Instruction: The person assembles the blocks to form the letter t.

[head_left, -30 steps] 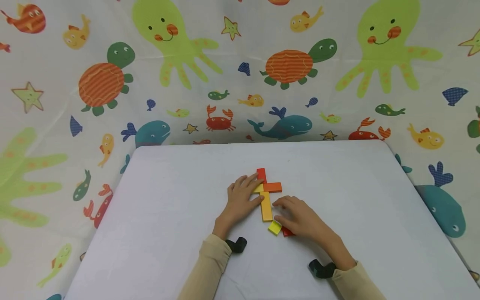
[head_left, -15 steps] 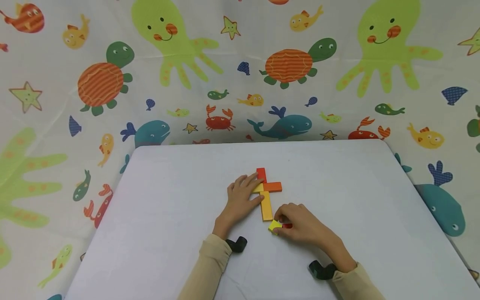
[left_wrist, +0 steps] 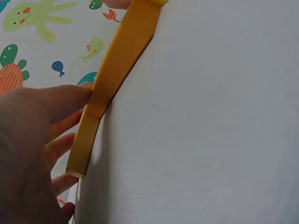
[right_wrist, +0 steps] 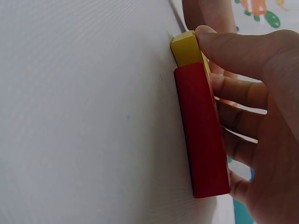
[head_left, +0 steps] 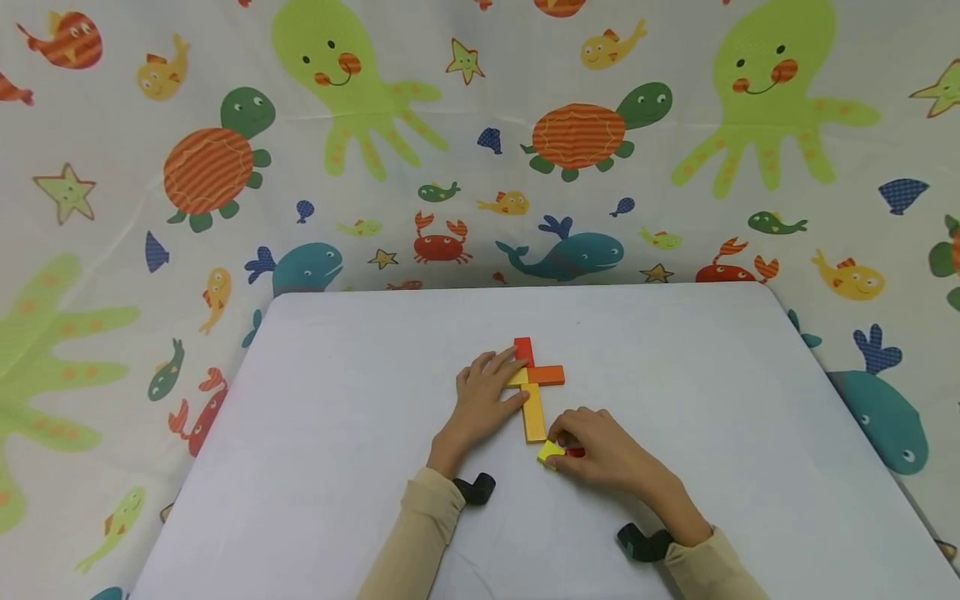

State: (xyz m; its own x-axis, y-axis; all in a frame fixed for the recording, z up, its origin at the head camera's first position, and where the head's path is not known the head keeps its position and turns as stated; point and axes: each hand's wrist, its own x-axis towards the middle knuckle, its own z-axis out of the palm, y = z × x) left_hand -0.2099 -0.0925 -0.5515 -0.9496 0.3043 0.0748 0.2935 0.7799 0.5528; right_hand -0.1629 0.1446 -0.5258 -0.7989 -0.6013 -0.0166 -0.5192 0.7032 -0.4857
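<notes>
My left hand (head_left: 483,396) lies over the flat figure of wooden blocks with its fingers spread. Its fingertips touch the pale yellow block (head_left: 517,378) and the red block (head_left: 522,350), and its thumb reaches the long amber block (head_left: 533,417). An orange block (head_left: 547,375) sticks out to the right. Thumb and index finger of my right hand (head_left: 609,452) pinch a small bright yellow block (head_left: 551,451) just below the amber block's lower end. Behind it, a longer red block (right_wrist: 203,133) lies under the right hand, end against the yellow one in the right wrist view.
The blocks lie on a white table (head_left: 360,375) whose far edge meets a cloth (head_left: 465,108) printed with sea animals. A black wrist camera (head_left: 476,489) sits on the left wrist, and another black camera (head_left: 643,542) on the right.
My right hand has moved down slightly from beside the amber block and taken the small yellow block between thumb and index finger. The left hand and the other blocks stay put.
</notes>
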